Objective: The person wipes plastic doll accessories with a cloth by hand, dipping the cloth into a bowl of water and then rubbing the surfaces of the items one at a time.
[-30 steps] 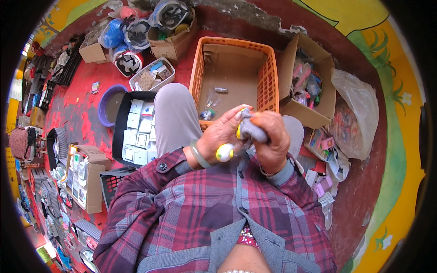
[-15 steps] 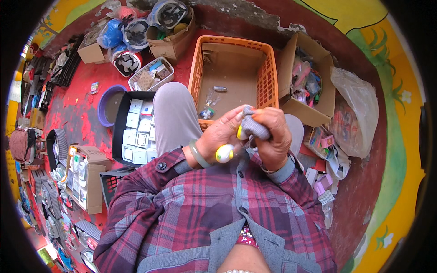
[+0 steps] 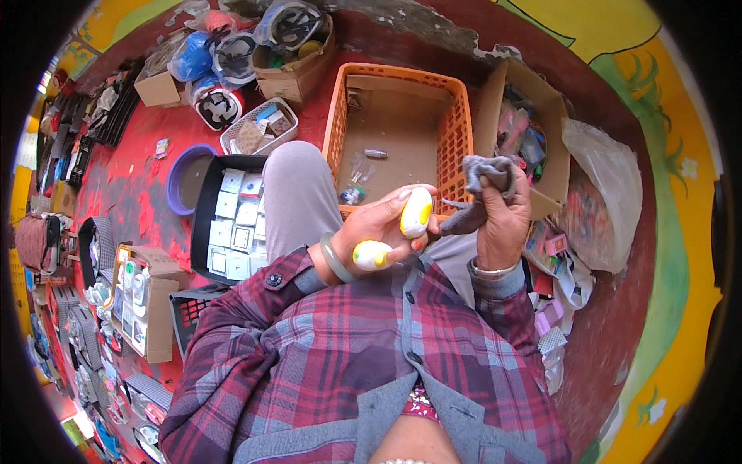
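Observation:
My left hand (image 3: 369, 226) is closed on a small white-and-yellow rounded, egg-like piece (image 3: 416, 212), held upright between thumb and fingers. A second white-and-yellow piece (image 3: 372, 254) shows at the lower side of the same hand; whether the two are joined I cannot tell. My right hand (image 3: 504, 232) grips a crumpled grey cloth (image 3: 489, 176), its folds bunched above the fingers and a flap hanging toward the left hand. The cloth looks apart from the egg-like piece. Both hands are over my lap, in front of the orange basket (image 3: 334, 131).
Cardboard and a few small packaged items lie in the basket. On its right stands a cardboard box (image 3: 545, 189) of colourful goods. A black tray (image 3: 202, 224) of small white boxes sits left of my knee, beside a purple basin (image 3: 176, 182). Wrapped helmets (image 3: 232, 60) are at the far left.
My right hand has drawn the cloth off the egg-like piece and moved right. The left hand has turned, showing the piece's white-and-yellow side.

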